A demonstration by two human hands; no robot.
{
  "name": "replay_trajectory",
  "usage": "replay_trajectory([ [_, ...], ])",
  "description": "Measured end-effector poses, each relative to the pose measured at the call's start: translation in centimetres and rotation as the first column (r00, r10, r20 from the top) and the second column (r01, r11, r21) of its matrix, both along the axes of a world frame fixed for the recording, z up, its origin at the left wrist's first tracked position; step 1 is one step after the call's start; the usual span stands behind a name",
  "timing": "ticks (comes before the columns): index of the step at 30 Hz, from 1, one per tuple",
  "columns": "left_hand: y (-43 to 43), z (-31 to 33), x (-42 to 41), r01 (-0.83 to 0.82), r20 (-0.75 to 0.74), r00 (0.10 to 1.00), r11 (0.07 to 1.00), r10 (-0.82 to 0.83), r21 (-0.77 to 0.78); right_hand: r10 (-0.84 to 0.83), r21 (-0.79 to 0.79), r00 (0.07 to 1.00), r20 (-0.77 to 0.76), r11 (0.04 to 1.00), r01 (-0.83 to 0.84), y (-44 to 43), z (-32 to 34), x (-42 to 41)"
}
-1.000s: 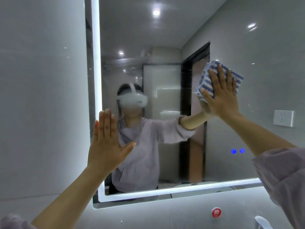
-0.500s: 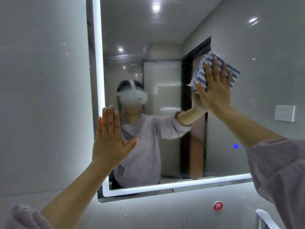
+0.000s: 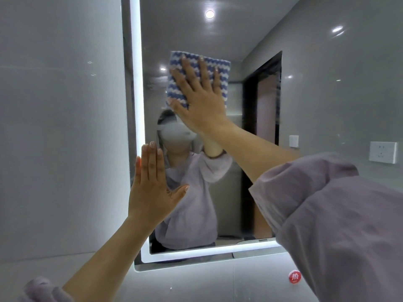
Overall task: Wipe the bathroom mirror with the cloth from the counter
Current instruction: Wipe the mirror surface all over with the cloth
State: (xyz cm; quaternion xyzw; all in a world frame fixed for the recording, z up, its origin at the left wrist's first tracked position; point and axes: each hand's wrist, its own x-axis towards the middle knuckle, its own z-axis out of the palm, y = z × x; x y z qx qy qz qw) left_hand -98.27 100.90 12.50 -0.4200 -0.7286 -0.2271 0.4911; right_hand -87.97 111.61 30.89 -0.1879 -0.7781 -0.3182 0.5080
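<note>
While pressed flat on the mirror, upper left, the cloth sits under the right hand, fingers spread. Looks soft, light, limp; likely bunches unless the palm covers its middle. Left hand flat, fingers together, at the mirror's left edge.

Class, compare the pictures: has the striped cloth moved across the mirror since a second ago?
Yes. The right hand has slid the cloth leftward across the mirror, bringing it much nearer the lit strip on the mirror's left edge.
</note>
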Motion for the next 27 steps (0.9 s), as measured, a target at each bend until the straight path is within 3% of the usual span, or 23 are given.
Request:
replay_trajectory([
  [5, 0.0, 0.3, 0.1, 0.004, 0.045, 0.999, 1.0, -0.004, 0.001, -0.021, 0.113, 0.994, 0.112, 0.994, 0.008, -2.1, -0.2, -2.6],
  [17, 0.0, 0.2, 0.1, 0.001, 0.031, 1.0, 1.0, -0.001, 0.015, 0.014, 0.167, 0.981, 0.194, 0.985, -0.047, -0.6, 0.8, -0.9],
  [27, -0.1, -0.1, -0.1, 0.038, -0.007, 0.999, 0.999, -0.038, 0.009, -0.002, 0.064, 0.996, 0.084, 0.998, -0.004, 5.1, 2.0, 5.0],
])
